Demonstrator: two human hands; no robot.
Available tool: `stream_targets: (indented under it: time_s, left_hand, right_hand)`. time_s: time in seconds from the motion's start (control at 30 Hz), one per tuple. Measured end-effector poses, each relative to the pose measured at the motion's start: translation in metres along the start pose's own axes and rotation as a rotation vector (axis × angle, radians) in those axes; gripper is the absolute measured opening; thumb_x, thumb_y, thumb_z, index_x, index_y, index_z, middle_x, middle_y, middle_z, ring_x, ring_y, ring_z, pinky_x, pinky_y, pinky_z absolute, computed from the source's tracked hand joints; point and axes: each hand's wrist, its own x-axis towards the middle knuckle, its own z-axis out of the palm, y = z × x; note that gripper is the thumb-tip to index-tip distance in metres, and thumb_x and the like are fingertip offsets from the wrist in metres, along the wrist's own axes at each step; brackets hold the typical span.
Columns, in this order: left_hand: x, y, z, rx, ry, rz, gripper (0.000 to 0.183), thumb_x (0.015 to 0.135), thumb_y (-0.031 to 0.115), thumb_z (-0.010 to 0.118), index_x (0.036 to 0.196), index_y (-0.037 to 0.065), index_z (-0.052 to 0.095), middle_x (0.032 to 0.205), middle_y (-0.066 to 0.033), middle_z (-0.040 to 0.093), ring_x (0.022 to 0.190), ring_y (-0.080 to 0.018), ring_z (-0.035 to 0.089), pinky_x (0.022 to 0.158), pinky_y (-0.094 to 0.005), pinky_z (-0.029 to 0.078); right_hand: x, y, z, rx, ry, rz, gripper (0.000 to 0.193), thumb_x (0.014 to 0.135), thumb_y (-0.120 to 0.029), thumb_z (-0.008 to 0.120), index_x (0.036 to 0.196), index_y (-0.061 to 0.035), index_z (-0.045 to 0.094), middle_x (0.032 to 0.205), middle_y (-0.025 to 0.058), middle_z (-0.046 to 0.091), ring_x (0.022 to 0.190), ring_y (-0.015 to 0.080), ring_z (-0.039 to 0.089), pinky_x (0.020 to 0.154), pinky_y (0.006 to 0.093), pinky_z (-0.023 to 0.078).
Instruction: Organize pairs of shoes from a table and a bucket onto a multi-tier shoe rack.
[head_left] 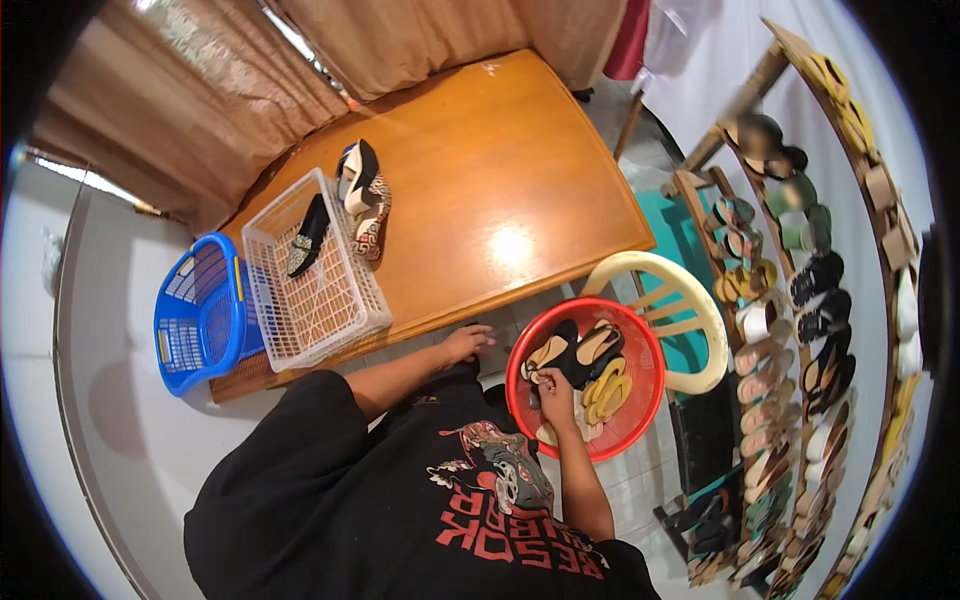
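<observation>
My right hand point(556, 395) reaches into a red plastic basin point(650, 420), its fingers closed on the edge of a black shoe with a beige insole point(549, 350). Beside that shoe lies another black shoe point(599, 345), and a pair of yellow sandals point(607, 390) rests against it. Something pale lies under my right wrist, partly hidden. My left hand point(468, 342) hangs by the table's front edge, fingers stretched out, holding nothing. On the wooden table point(470, 170), a white plastic crate point(350, 325) contains a black shoe with a patterned upper point(309, 237). Patterned platform shoes point(368, 205) lie beside the crate.
A blue plastic basket point(195, 320) stands left of the crate. The basin sits at a cream plastic chair point(710, 320). Racks with many sandals and shoes point(820, 300) line the right side. Brown curtains point(200, 110) hang behind the table.
</observation>
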Motion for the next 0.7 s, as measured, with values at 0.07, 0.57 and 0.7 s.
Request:
stream_targets:
  time_s: [0.07,0.57,0.7]
  left_hand:
    - [-0.004,-0.043,-0.024,-0.102,0.042,0.001,0.067,0.089,0.036,0.065,0.148,0.015,0.040,0.131,-0.0072,0.060,0.120,-0.0265,0.055,0.099,-0.0487,0.043]
    - [0.001,0.011,-0.097,-0.341,-0.035,0.428,0.033,0.098,0.004,0.046,0.130,0.001,0.051,0.111,-0.0079,0.065,0.098,-0.0150,0.061,0.089,-0.0304,0.051]
    - [-0.024,0.065,-0.145,-0.528,0.076,0.547,0.035,0.095,-0.001,0.046,0.130,0.001,0.051,0.106,-0.0062,0.063,0.093,-0.0144,0.061,0.085,-0.0299,0.052]
  right_hand:
    - [0.028,-0.020,0.011,-0.083,-0.165,-0.096,0.020,0.089,0.001,0.055,0.107,-0.0013,0.062,0.083,0.0043,0.063,0.073,0.0139,0.060,0.071,0.0266,0.050]
    - [0.123,-0.129,0.123,-0.251,-0.393,-0.106,0.021,0.087,-0.004,0.059,0.107,0.0004,0.063,0.094,0.0095,0.069,0.085,0.0164,0.066,0.077,0.0290,0.052]
    - [0.160,-0.129,0.166,-0.063,-0.446,-0.088,0.022,0.088,-0.001,0.056,0.110,0.0010,0.060,0.092,0.0088,0.067,0.085,0.0156,0.064,0.079,0.0291,0.051]
